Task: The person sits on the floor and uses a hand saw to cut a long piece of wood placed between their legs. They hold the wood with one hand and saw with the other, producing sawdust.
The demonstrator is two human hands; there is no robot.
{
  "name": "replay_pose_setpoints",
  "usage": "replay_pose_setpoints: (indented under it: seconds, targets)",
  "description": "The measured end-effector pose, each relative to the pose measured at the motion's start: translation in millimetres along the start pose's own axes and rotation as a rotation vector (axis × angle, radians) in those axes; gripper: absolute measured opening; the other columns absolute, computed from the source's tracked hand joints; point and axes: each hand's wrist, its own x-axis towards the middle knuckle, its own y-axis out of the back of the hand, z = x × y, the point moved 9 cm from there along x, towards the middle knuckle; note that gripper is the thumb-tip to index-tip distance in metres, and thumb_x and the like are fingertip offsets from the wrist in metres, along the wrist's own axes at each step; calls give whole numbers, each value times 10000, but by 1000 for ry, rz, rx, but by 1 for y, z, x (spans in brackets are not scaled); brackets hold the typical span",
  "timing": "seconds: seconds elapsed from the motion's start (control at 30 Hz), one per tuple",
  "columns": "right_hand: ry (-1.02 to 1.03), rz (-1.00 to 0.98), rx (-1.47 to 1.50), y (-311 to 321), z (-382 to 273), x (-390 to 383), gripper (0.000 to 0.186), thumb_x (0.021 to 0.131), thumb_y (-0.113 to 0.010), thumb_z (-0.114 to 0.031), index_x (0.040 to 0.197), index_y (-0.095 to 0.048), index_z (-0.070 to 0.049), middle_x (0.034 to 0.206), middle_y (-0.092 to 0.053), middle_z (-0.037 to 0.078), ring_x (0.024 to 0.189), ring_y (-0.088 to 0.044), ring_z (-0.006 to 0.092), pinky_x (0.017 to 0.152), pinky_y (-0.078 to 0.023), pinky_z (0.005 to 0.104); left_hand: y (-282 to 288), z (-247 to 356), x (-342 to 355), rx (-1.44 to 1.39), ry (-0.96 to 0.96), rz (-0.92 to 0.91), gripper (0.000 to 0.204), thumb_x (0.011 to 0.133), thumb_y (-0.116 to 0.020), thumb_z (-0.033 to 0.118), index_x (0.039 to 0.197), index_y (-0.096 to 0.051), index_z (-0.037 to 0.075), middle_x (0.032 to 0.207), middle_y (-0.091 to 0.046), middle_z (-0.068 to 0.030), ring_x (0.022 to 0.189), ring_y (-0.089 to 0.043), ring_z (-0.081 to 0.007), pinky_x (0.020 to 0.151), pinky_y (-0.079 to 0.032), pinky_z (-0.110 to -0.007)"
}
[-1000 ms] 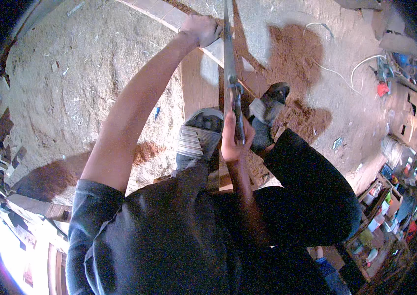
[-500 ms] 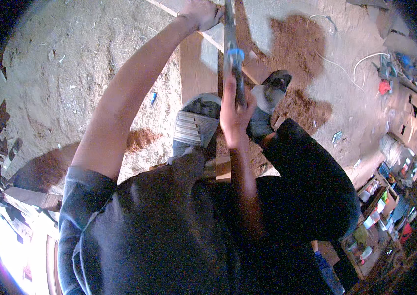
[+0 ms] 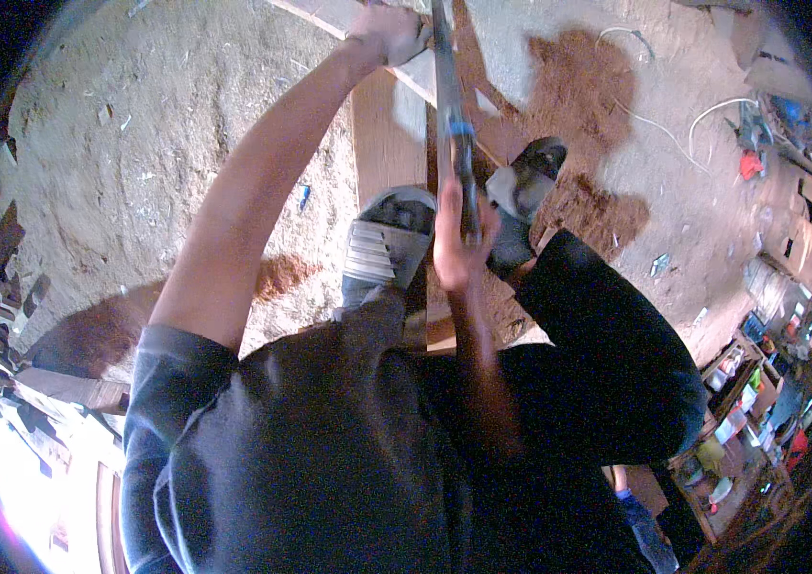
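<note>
Gripping as before | our right hand [image 3: 458, 244] wraps the saw [image 3: 454, 134]'s handle | left hand [image 3: 389, 33] presses the flat wooden plank [image 3: 389, 143] beside the blade

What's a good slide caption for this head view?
Right hand grips a handsaw over a plank; left hand steadies it, sandalled foot on top.

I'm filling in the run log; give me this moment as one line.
left hand: pressed on wooden plank | right hand: grips handsaw | sandalled foot: on plank | floor: sawdust
</note>
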Motion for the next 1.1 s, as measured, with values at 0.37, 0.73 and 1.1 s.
replay_pose_setpoints:
  seconds: [0.37, 0.73, 1.1]
  targets:
    - [-27, -39, 2, -1, -6, -6, 277, 934, -580, -277, 758, -546, -66, 611, -458, -63, 567, -384, 25, 488, -297, 232, 7, 0, 1, 80, 20, -55, 379, 876, -401, 374, 866, -654, 91, 850, -667, -197, 775, -654, -366, 667, -516, -489]
    - [90, 4, -15, -6, -19, 1, 259, 941, -571, -266, 833, -612, -34, 663, -523, -59, 614, -470, 51, 535, -362, 258, 1, -6, -2, 93, 30, -85, 404, 867, -417, 356, 833, -654, 30, 831, -660, -218, 749, -655, -374, 669, -525, -486]
    - [66, -37, -24, -14, -18, -6, 278, 936, -578, -252, 781, -576, -22, 649, -473, -43, 628, -412, 52, 544, -351, 259, -13, -33, -5, 42, 163, 2, 382, 869, -431, 354, 855, -651, 42, 789, -661, -202, 722, -649, -394, 654, -519, -489]
